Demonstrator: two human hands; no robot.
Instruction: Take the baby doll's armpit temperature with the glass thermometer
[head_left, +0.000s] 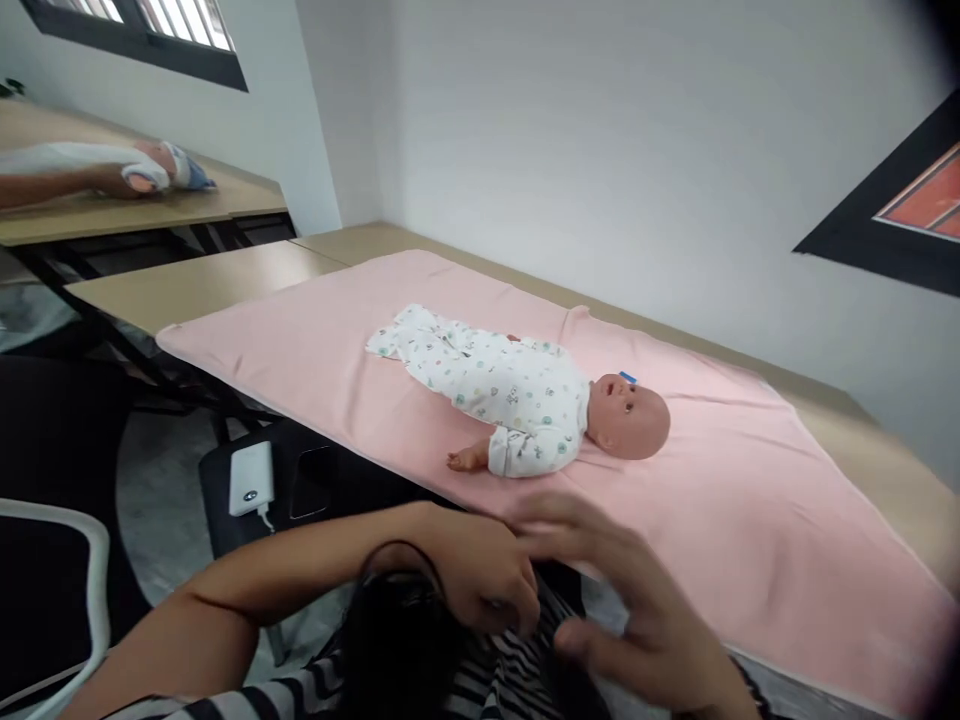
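My left hand is in front of my striped shirt, below the table's near edge. Its fingers are curled in, and I see nothing held in them. A thin dark band circles that wrist. Just to its right, my right hand is slightly blurred, with thumb and fingers apart and nothing in it. Beyond both hands a baby doll lies on its back on a pink cloth. It wears a white printed sleepsuit, with its bare head to the right. Neither hand touches the doll.
The cloth covers much of a wooden table along a white wall. A chair at lower left bears a white power bank with a cable and a dark phone. At far left another person's arm reaches toward a second doll.
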